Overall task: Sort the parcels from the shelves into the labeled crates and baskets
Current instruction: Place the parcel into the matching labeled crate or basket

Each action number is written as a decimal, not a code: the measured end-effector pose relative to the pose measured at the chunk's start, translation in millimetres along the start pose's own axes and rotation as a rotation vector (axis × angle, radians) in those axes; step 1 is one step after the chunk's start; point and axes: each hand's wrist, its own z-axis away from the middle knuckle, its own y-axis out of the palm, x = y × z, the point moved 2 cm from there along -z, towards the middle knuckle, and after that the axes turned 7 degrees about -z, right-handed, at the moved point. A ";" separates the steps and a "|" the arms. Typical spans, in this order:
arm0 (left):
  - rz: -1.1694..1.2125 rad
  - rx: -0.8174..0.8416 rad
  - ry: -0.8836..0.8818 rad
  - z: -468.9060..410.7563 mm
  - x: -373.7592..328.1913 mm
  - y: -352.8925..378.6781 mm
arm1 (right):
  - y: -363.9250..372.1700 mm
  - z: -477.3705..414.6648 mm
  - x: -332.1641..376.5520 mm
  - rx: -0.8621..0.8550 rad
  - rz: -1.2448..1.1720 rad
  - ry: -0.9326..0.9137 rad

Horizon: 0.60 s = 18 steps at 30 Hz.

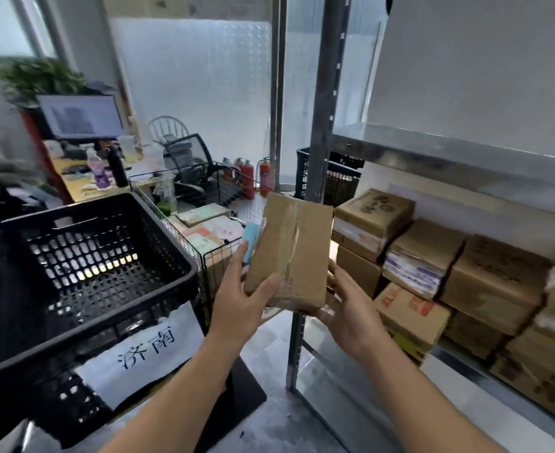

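While the black crate (pixel 168 233) with its paper label (pixel 145 351) sits at left and the wire basket (pixel 212 273) stands just beside it, the left hand (pixel 241 292) grips the parcel (pixel 292 250) by its left edge, thumb on the front face. Parcel: brown taped carton, held tilted in mid-air between basket and shelf (pixel 433 152). Right hand (pixel 351 305) cups its lower right corner; stacked cartons (pixel 498 276) fill the shelf at right.
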 end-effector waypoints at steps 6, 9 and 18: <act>-0.431 -0.077 0.237 -53.5 -5.6 4.0 | 23.1 -78.4 21.0 0.189 0.098 0.010; -0.249 -0.142 0.286 -74.3 -7.6 5.9 | 31.9 -114.7 25.9 0.243 -0.027 0.034; 0.277 -0.028 -0.103 -154.0 8.0 -22.2 | 76.7 -192.9 22.1 0.392 0.038 0.068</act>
